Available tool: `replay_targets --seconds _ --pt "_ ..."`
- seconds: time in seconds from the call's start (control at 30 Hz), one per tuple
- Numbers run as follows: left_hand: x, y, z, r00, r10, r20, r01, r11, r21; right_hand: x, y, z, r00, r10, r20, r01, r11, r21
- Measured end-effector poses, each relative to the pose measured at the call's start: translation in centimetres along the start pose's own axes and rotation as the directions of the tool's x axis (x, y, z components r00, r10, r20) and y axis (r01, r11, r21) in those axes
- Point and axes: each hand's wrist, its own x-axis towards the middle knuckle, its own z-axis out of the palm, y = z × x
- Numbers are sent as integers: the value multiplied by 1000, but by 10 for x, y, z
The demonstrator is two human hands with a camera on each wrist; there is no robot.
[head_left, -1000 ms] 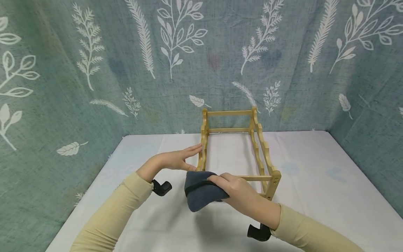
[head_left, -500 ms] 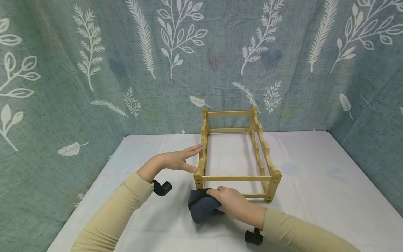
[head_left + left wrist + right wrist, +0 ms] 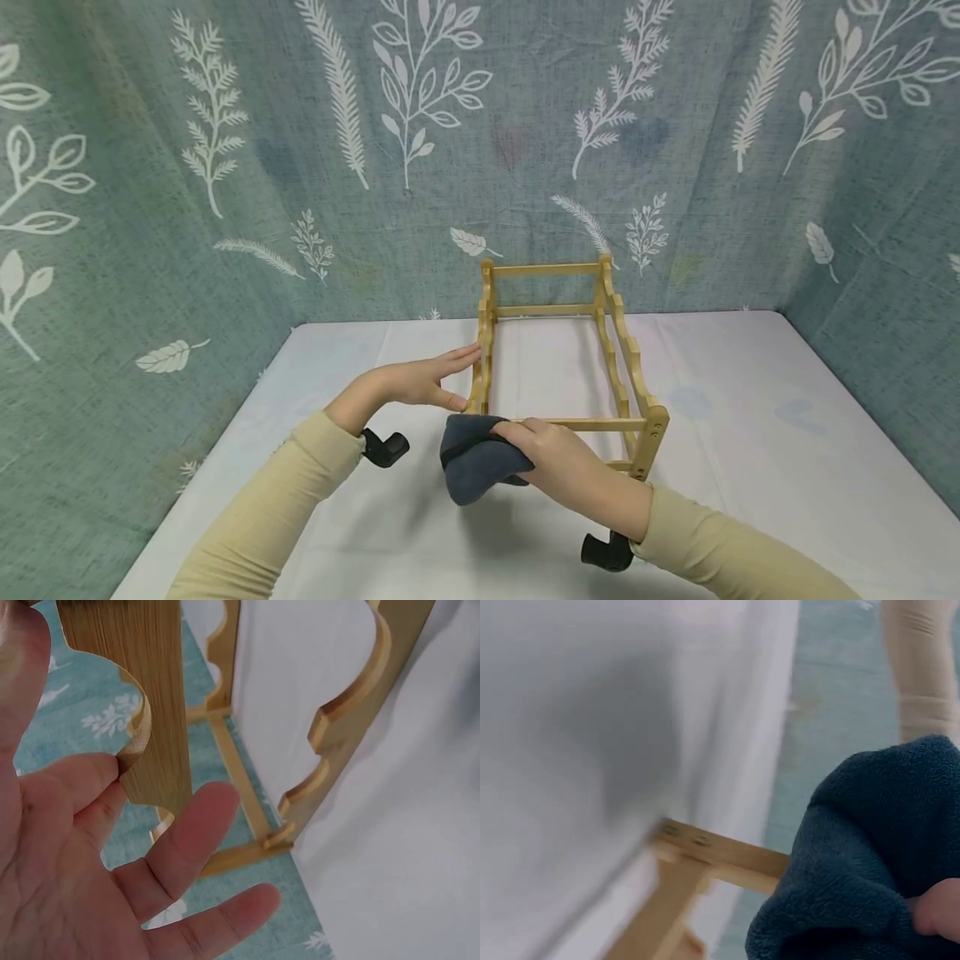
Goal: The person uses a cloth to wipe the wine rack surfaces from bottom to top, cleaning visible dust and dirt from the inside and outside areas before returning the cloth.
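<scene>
A light wooden rack [image 3: 632, 367] with scalloped side rails stands lengthwise on the table. My left hand [image 3: 420, 381] holds its left rail near the front end; in the left wrist view, two fingers bend at a scallop's edge while the outer two stretch out [image 3: 196, 829]. My right hand [image 3: 558, 458] grips a bunched dark blue cloth [image 3: 480, 467] at the rack's front left corner. The cloth hides that corner and part of the front crossbars. Its plush pile shows in the right wrist view, where a rack post [image 3: 739, 859] runs up to the cloth [image 3: 840, 870].
The table [image 3: 750, 433] has a white cover. Green-blue fabric [image 3: 525, 183] with white leaf prints hangs behind it and along both sides. Each wrist carries a black camera mount [image 3: 385, 448].
My right hand dips with the cloth down the front left post, baring the corner, then rises to cover it again. The left hand and rack stay in place.
</scene>
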Motion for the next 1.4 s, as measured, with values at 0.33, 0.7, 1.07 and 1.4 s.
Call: replay_targets --seconds 0.33,0.7,1.07,1.4 --pt "-1 0 0 1000 3 -12 -2 1000 19 -16 9 42 939 146 311 -118 987 -107" --pt "0 1 1 1000 -4 -2 4 1000 7 -2 6 -47 990 59 128 -81 982 172" --pt "-4 3 -1 1000 -8 -12 9 999 43 85 112 -130 900 371 229 -405 905 127" --pt "-5 10 -3 1000 -26 8 25 994 106 136 178 -67 776 516 362 -525 847 -82"
